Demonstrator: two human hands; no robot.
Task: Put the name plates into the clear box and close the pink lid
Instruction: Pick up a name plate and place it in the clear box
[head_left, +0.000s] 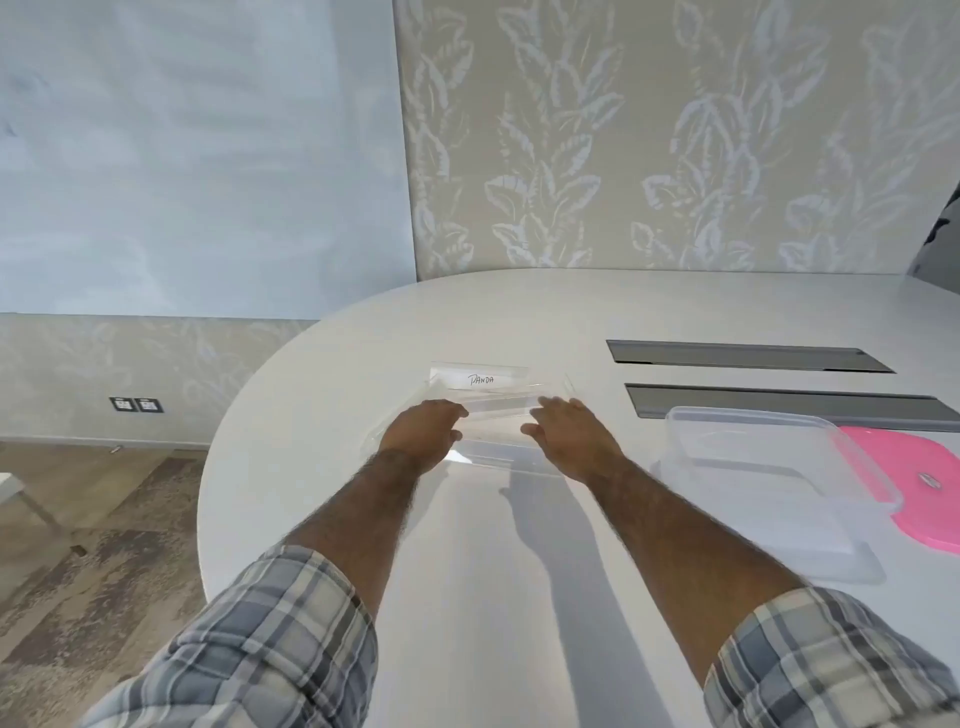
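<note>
The left hand (423, 434) curls round the left end of the clear name plates (498, 415) and the right hand (571, 434) pinches their right end between thumb and fingers; they lie near the middle of the white table (311, 467); just behind them stands a plate marked PANDA (480, 379). The clear box (753, 414) sits open to the right, apart from the hands; the pink lid (914, 467) lies flat at its right side, partly behind it
</note>
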